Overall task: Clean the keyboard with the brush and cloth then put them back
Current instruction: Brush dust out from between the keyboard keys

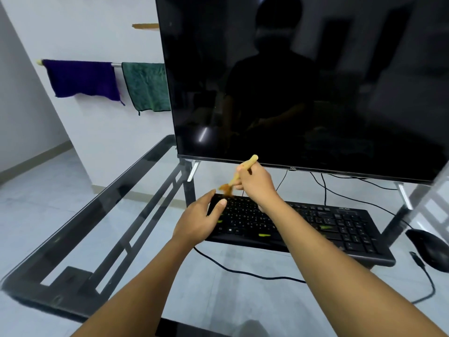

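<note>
Shows a black keyboard [315, 224] on a glass desk [97, 239], below a dark monitor [291, 81]. Shows the right hand [255, 183] pinching a wooden brush [251, 161], bristles at the far-left keys, and the left hand [196, 220] laid flat with straight fingers, steadying the left end. Best to flick short strokes outward, chasing the green crumbs [264, 235]. No containers in view. Shows a green cloth [148, 86] and a purple cloth [82, 79] hanging on a wall rail [116, 65].
</note>
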Tool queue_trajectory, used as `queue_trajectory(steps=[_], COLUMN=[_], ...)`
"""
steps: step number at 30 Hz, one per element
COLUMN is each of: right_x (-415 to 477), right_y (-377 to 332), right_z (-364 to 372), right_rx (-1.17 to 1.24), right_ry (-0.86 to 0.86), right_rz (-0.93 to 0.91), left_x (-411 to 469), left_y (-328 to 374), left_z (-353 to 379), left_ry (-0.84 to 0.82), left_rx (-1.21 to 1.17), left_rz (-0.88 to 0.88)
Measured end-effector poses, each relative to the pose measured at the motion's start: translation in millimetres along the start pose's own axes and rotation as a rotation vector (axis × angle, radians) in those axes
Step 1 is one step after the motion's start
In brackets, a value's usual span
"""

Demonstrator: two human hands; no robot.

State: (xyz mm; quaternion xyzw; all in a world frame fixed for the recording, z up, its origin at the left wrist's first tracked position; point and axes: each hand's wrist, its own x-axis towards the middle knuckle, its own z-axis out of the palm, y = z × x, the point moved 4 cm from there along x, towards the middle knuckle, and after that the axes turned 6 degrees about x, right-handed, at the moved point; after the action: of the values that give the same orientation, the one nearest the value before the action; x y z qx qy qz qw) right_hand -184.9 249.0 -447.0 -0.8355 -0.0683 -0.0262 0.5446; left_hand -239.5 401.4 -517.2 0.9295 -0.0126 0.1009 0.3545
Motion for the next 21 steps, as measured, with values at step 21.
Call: queue_trajectory(steps=[21], right_x=[-41.4], right_y=[19.4], right_z=[-64.3], right_rx=[-0.011], right_ry=[0.097], right_rz=[-0.037], left_x=[5.9], left_y=[-13.1], left_z=[6.1], left_ry=[0.023], left_rx=[-0.122], left_rz=[-0.072])
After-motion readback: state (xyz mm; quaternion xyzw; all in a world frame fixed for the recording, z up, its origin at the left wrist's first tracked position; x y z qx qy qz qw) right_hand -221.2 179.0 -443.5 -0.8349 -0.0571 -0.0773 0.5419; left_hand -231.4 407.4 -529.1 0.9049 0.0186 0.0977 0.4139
